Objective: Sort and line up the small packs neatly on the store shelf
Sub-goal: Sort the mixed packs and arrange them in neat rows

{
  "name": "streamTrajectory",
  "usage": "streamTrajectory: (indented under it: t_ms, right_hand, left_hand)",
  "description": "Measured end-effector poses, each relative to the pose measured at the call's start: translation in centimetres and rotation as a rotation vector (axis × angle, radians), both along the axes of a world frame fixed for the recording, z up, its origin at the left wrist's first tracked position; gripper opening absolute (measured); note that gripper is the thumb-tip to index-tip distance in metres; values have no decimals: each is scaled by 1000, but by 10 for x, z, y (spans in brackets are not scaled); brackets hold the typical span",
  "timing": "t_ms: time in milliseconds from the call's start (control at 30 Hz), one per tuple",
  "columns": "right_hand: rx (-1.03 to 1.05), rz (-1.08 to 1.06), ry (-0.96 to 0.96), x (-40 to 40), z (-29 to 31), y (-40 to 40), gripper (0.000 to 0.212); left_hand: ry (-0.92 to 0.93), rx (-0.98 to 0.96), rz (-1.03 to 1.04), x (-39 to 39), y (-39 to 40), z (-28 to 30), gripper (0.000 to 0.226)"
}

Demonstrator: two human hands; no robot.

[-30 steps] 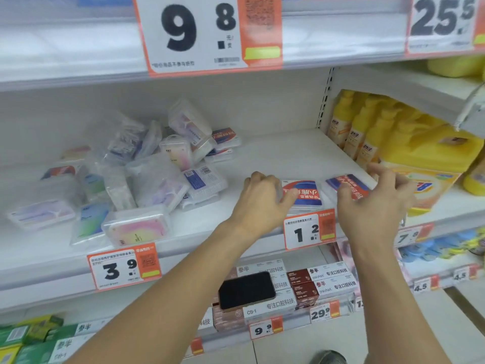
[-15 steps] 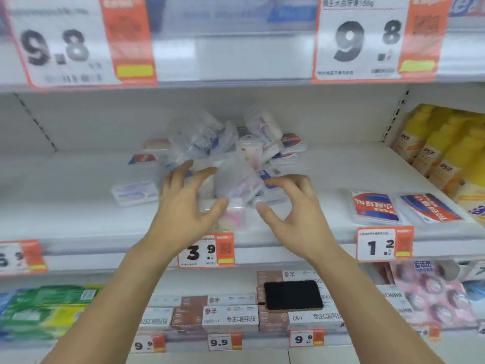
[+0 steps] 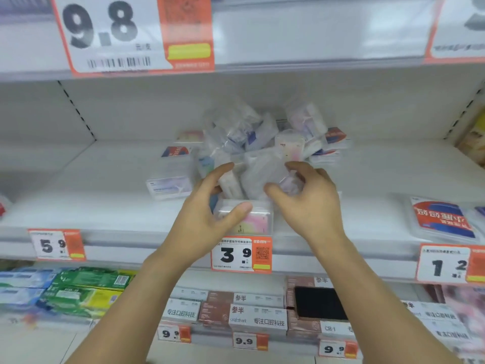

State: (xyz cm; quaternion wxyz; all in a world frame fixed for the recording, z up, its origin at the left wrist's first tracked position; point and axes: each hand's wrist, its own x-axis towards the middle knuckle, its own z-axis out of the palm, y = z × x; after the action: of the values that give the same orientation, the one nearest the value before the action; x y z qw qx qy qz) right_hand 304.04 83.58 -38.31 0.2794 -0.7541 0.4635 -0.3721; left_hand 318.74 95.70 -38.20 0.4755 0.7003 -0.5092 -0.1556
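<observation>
White store shelf (image 3: 78,206) spans the view, its front rail carrying price tags: a 5.9 tag (image 3: 56,245) at left, a 3.9 tag (image 3: 241,254) at centre, a 1.2 tag (image 3: 450,264) at right. Upper shelf edge overhead bears a large 9.8 price sign (image 3: 131,32). On the shelf, centre and toward the back, a loose heap of small clear packs (image 3: 262,137), tilted and overlapping, not in rows; contents blurred, possibly floss picks. Lower shelf below holds green boxes (image 3: 86,287) at left and white-and-brown oral-care boxes (image 3: 252,313) at centre, with a black phone (image 3: 319,303) lying on top of the boxes. At far right on the main shelf, a flat red-and-blue pack (image 3: 443,219) lies by itself, well apart from the heap. Left of the heap, a flat white pack (image 3: 170,186) lies on the shelf. Left hand (image 3: 204,219) reaches in at the heap's front, fingers spread and half curled, thumb lying over a clear box with pink and yellow contents (image 3: 252,219) at the shelf edge just above the 3.9 tag. Right hand (image 3: 309,203) just beside it, thumb and fingers curved round a frosted clear pack (image 3: 262,174) at the front of the heap; grip appears light.
</observation>
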Motion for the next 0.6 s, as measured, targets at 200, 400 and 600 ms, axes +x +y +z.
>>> streamTrajectory:
  t_ms: [200,400,600]
  right_hand:
    - [209,-90,-514,-14,10,1,34]
    - [672,153,-980,-15,22,11,23]
    - [411,177,-802,-14,13,22,43]
  left_hand:
    - [51,-8,-52,5,0,-1,56]
    - [-94,-247,288,29,-6,0,32]
    - [-511,82,465,85,-2,-13,62]
